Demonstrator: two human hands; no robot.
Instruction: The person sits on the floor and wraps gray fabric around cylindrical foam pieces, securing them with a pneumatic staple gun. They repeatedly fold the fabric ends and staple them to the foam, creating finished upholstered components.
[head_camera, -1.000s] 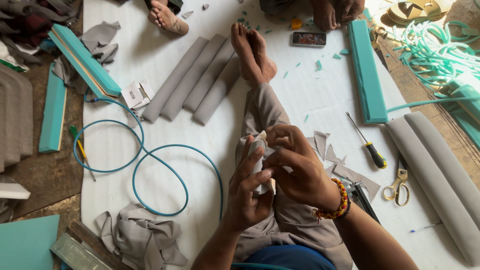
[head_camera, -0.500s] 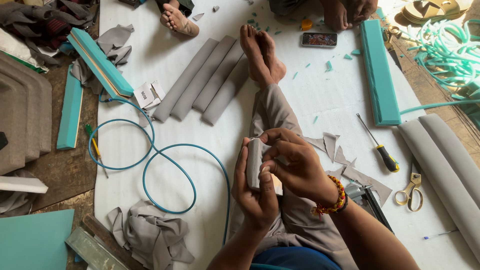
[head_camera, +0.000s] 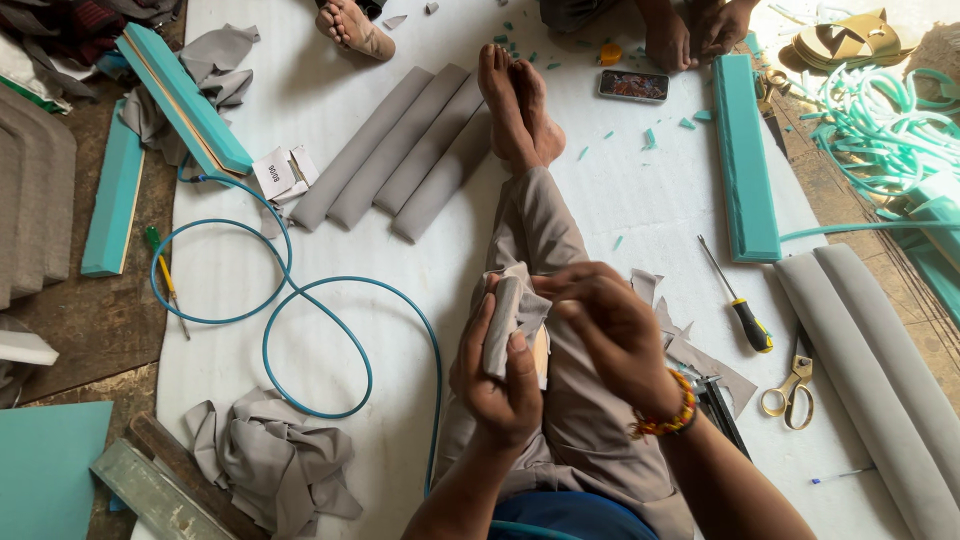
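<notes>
So the person is sitting on a white sheet on the floor (head_camera: 330, 130) with legs stretched out, bare feet crossed up near the top; the left hand (head_camera: 500, 385) is wrapped tight around a small grey fabric-covered block (head_camera: 503, 322), held upright over the lap with a bit of pale wood or foam showing at its lower right edge; the right hand (head_camera: 615, 335), beaded bracelet on the wrist, is right up against it, fingers pinching at the loose grey fabric at the top of the block, though it's a bit blurred so I can't tell exactly how tight that pinch is.

Around them: four long grey padded rolls (head_camera: 400, 150) lie side by side just left of the feet; a blue hose (head_camera: 300, 300) loops across the sheet on the left; a crumpled grey cloth (head_camera: 270, 460) sits at lower left; a black-and-yellow-handled screwdriver (head_camera: 738, 305) and gold-handled scissors (head_camera: 790, 390) lie to the right of the lap, with grey fabric scraps (head_camera: 690, 345) between them and the leg; a long teal padded bar (head_camera: 745, 160) lies further up on the right; a smartphone (head_camera: 632, 85) sits near the top by another person's feet; two more long grey padded rolls (head_camera: 880, 370) run along the right edge.
</notes>
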